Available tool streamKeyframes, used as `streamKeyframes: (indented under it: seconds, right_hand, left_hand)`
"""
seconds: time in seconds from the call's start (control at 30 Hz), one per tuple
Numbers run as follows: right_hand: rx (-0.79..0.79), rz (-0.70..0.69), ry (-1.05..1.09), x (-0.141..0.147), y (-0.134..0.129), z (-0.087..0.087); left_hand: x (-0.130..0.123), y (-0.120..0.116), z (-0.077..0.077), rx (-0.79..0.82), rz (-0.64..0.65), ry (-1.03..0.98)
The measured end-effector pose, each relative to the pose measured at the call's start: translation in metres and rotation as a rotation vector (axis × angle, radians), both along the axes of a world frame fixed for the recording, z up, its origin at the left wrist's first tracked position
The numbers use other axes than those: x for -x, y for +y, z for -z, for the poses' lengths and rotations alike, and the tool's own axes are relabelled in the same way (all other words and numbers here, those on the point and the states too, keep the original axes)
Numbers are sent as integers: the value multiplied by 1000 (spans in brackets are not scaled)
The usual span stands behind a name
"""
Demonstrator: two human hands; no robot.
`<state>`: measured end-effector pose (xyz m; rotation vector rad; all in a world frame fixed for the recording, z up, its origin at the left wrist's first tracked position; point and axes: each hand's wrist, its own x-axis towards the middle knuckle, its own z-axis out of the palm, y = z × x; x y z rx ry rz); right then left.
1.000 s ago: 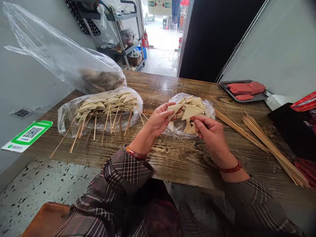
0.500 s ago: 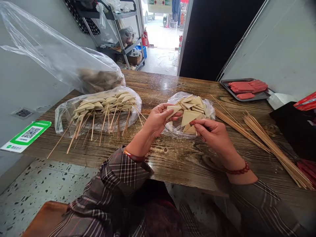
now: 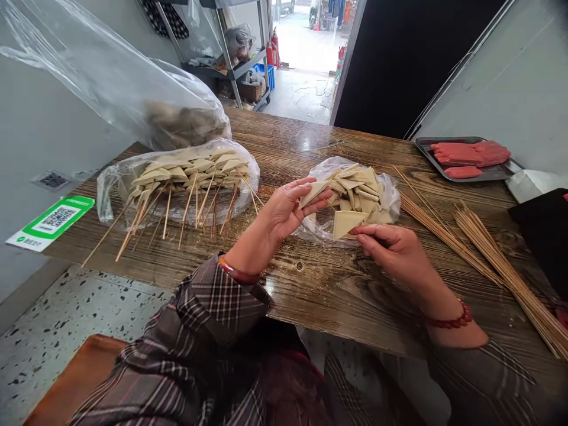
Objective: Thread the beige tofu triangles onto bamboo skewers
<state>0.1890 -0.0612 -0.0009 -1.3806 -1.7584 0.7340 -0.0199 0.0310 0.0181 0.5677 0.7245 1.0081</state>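
Observation:
My left hand holds a pale triangular slice, like tofu, against its fingers, with the thumb raised along the near side. Whether a skewer runs through that slice I cannot make out. Between thumb and forefinger, my right hand pinches the corner of another pale slice. Behind both hands lies a clear plastic bag with a heap of similar slices. To the left, skewered slices are stacked on another clear bag, their sticks pointing toward me.
Loose bamboo skewers lie on the wooden table at right. Beyond them is a dark tray of red packages. A large plastic bag stands at back left, and a green QR card lies at the left edge.
My right hand has drawn its slice slightly away from the heap, toward me. My left fingers have loosened and spread a little around their slice. The whole view has shifted somewhat.

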Motion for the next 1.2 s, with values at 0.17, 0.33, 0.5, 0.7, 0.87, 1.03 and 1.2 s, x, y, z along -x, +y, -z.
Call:
streamKeyframes:
  seconds: [0.17, 0.33, 0.5, 0.7, 0.87, 1.03, 1.2]
  right_hand:
    - [-20, -16, -9, 1, 0, 3]
    - [-37, -14, -16, 1, 2, 5]
    - [-34, -9, -13, 1, 2, 5]
    - [-25, -6, -19, 0, 2, 5]
    - [-30, -8, -29, 0, 2, 6]
    - [-21, -10, -26, 1, 2, 5]
    - [-21, 4, -26, 3, 2, 5]
  left_hand:
    - [-1, 0, 0, 14, 18, -11]
    - [-1, 0, 2, 12, 25, -26]
    - [-1, -2, 2, 13, 23, -25]
    - [-1, -2, 0, 10, 22, -16]
    - [-1, -2, 0, -1, 37, -2]
    - [-1, -3, 0, -30, 49, 3]
    - [-2, -3, 3, -56, 60, 15]
